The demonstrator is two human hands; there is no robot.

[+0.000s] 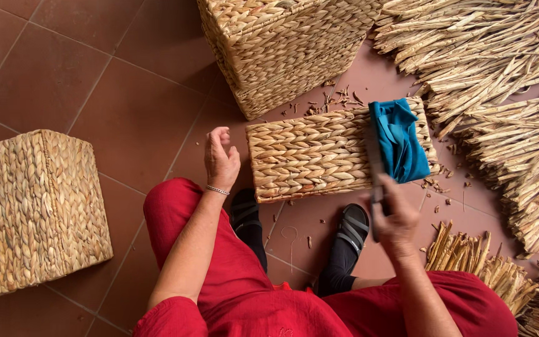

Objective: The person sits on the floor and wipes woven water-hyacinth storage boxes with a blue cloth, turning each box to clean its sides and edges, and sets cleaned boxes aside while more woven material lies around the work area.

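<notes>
— What baskets do you have around you?

— Three woven ones on the tiled floor (95, 81). The flat woven basket (319, 153) lies on its side right in front of my feet, just past my sandals (352, 226). A taller basket (282, 47) stands behind it at twelve o'clock, almost touching. A third basket (32, 209) sits well apart at nine o'clock. I cannot see inside any of them.

— Anything on the flat one?

— A blue cloth (400, 140) is draped over its right end.

— And your right hand?

— My right hand (394, 218) is at four o'clock from the flat basket; its fingers are wrapped tight around a long dark tool (375, 168), whose far end reaches up across the basket beside the cloth. It is blurred, so I cannot tell what kind of tool.

— The left?

— My left hand (221, 159) hovers just beside the basket's left end, at nine o'clock from it, fingers loosely curled, holding nothing.

— What is at your right?

— Heaps of dried reed strips (500, 93), from one to four o'clock.
</notes>
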